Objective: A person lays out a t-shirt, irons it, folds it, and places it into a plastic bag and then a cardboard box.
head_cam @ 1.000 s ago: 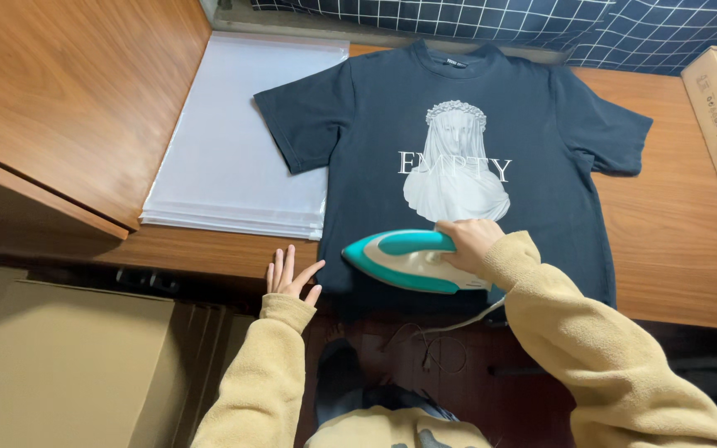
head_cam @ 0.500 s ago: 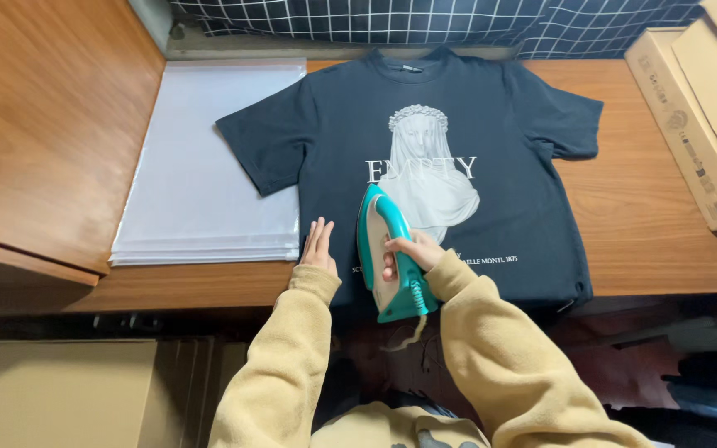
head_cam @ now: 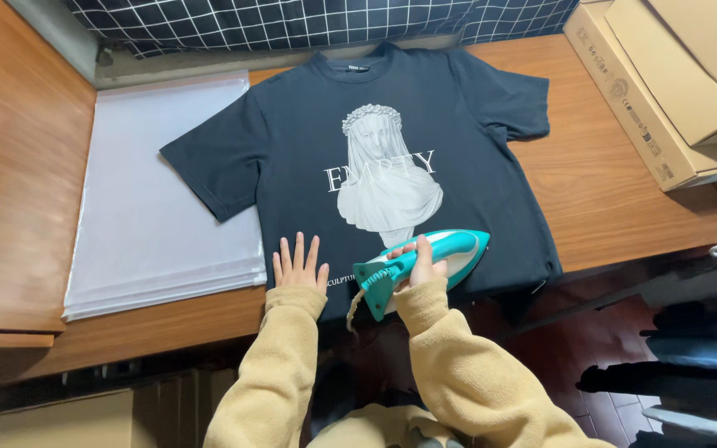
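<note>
A dark T-shirt (head_cam: 309, 141) with a pale bust print lies flat, front up, on a wooden table (head_cam: 616, 191). My right hand (head_cam: 419, 265) grips the handle of a teal and white iron (head_cam: 450, 253) that rests on the shirt's lower hem, its nose pointing right. My left hand (head_cam: 298, 265) lies flat with fingers spread on the hem just left of the iron. Both arms wear tan sleeves.
A stack of clear plastic bags (head_cam: 151, 207) lies left of the shirt. Cardboard boxes (head_cam: 674, 91) stand at the right edge of the table. A dark grid-patterned cloth (head_cam: 292, 21) runs along the back. The iron's cord (head_cam: 357, 303) hangs over the front edge.
The iron has turned from pointing away from me to pointing right, sliding along the hem. My left hand stays pressed on the hem. The camera view has shifted.
</note>
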